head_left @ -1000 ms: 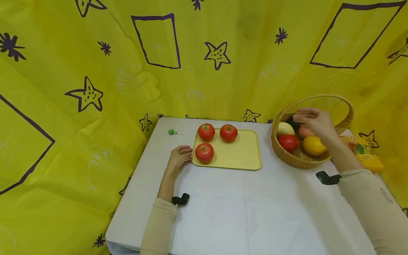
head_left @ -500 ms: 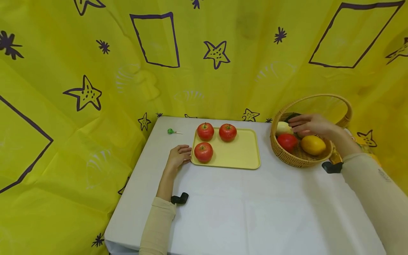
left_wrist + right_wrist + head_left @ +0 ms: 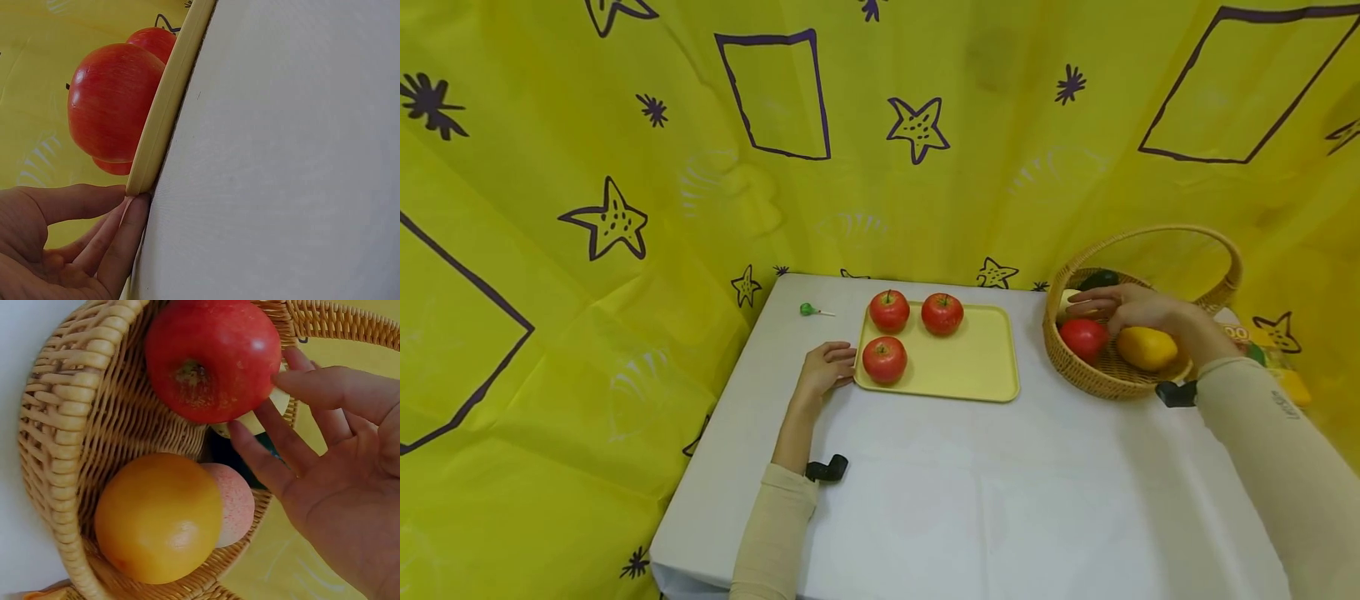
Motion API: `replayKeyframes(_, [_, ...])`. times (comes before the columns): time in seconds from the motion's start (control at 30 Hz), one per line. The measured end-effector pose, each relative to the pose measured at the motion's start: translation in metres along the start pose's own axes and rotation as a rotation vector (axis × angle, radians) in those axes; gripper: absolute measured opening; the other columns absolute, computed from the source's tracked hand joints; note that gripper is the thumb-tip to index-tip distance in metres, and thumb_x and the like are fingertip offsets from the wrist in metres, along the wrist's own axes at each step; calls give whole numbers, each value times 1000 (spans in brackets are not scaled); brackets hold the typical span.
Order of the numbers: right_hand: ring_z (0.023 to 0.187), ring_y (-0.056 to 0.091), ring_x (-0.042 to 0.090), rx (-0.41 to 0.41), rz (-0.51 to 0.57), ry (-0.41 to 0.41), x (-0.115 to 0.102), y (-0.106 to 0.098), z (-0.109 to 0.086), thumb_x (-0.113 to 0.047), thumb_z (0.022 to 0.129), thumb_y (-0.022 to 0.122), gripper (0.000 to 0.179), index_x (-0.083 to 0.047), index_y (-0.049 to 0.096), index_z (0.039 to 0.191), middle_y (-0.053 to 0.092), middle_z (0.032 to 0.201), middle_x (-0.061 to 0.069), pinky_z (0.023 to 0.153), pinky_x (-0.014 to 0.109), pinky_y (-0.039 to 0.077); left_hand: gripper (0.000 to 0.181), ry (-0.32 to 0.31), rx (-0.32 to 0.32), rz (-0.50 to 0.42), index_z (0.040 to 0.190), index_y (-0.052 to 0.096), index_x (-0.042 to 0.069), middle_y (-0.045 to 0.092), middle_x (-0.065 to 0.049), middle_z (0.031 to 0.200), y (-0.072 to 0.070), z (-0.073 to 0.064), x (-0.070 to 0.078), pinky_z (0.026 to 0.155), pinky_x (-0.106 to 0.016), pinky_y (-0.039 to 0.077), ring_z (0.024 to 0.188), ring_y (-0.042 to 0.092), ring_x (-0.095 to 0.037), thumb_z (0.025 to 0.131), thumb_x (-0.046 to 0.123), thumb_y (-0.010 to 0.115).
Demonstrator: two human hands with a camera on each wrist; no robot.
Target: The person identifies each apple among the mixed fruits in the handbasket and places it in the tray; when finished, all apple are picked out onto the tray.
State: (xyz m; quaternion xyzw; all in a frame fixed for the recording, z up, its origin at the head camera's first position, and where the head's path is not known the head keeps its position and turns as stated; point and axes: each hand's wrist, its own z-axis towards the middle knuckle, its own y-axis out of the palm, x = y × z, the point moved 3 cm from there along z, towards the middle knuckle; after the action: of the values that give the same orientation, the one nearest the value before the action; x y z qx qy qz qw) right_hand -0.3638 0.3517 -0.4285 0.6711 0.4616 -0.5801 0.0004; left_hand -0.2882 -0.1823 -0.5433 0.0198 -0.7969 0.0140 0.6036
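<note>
My left hand [image 3: 822, 372] is at the near left corner of a pale yellow tray [image 3: 955, 367]. In the left wrist view its thumb and fingers [image 3: 131, 215] pinch the tray's edge. Three red apples stand on the tray: one apple [image 3: 884, 360] near that corner, another [image 3: 889, 311] behind it, a third [image 3: 942, 314] beside that. Over a wicker basket [image 3: 1078, 375] reaches my right hand [image 3: 1138, 307], fingers spread. In the right wrist view its thumb and fingertips are right at the side of a red apple [image 3: 215, 359] in the basket.
The basket also holds a yellow-orange fruit [image 3: 159, 519], a pinkish fruit [image 3: 234, 505], a pale fruit [image 3: 1066, 307] and a dark green one [image 3: 1099, 280]. Its tall handle [image 3: 1183, 228] arches above. A green lollipop [image 3: 807, 309] lies behind the left hand; colourful packages [image 3: 1270, 358] are right of the basket.
My right hand has come down and leftward in the basket, from above the back fruits toward the red apple. The left hand stays at the tray's corner.
</note>
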Motion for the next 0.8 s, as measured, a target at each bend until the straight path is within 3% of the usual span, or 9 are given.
replayKeyframes(0.07, [136,52,23,4,-6,16,0,0,1,12,76,68,83,7,40,154,54,151,20,92,19,48,57,-3,-5,1,142,56,-3,65,-22,136,0,0,0,81,-30,61,120,67,-32,88,-16,66])
replayKeyframes(0.2, [134,51,30,-1,-34,56,-3,1,4,14,71,68,88,9,39,154,54,150,25,86,23,49,59,-9,-22,3,145,53,-5,62,-24,140,0,0,1,87,-35,61,124,65,-35,88,-16,65])
replayKeyframes(0.3, [132,53,31,-44,-3,76,-3,2,5,15,72,69,91,9,35,156,54,150,24,87,25,52,59,-14,-23,1,145,53,-4,62,-24,140,1,0,0,87,-36,61,123,65,-34,89,-16,66])
replayKeyframes(0.43, [127,58,22,-102,47,64,-2,3,6,17,73,70,92,11,32,157,50,152,25,88,29,57,57,-14,-9,-7,142,56,-3,65,-22,137,1,1,-1,81,-31,61,118,67,-30,88,-16,66])
replayKeyframes(0.8, [112,62,29,-91,25,128,-1,6,1,8,78,75,75,6,51,149,53,149,29,86,31,58,57,-17,10,-8,141,57,-2,68,-20,133,0,1,-1,76,-28,61,111,70,-25,87,-17,67])
